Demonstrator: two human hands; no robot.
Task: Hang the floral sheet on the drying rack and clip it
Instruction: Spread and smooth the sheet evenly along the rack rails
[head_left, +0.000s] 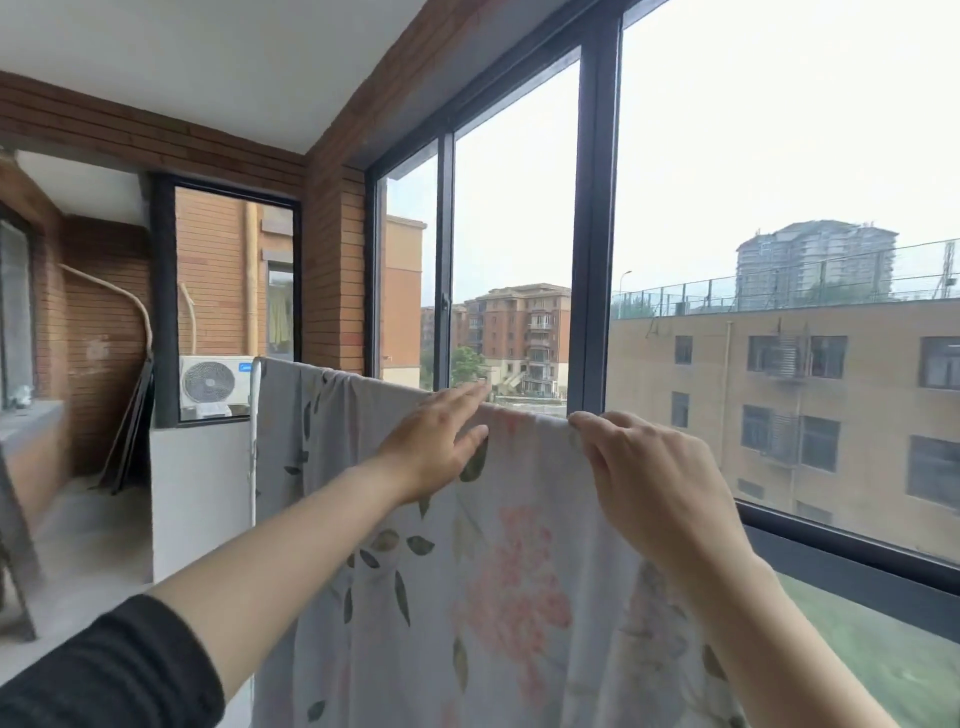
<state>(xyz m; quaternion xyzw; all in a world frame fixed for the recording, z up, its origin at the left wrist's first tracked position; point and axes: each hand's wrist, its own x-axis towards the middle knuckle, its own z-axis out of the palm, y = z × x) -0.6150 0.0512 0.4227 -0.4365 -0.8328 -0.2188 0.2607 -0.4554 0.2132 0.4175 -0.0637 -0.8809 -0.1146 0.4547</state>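
Note:
The floral sheet (467, 597), pale grey with pink blooms and green leaves, hangs over the top bar of the drying rack (254, 441), whose white upright shows at the sheet's left edge. My left hand (436, 441) lies flat on the sheet near the top fold, fingers spread. My right hand (644, 467) pinches the fold of the sheet at the bar. No clip is visible.
A large dark-framed window (597, 260) runs right behind the rack. A white low wall (197, 493) and an air-conditioner unit (213, 384) stand to the left. A concrete ledge (78, 545) lies at lower left.

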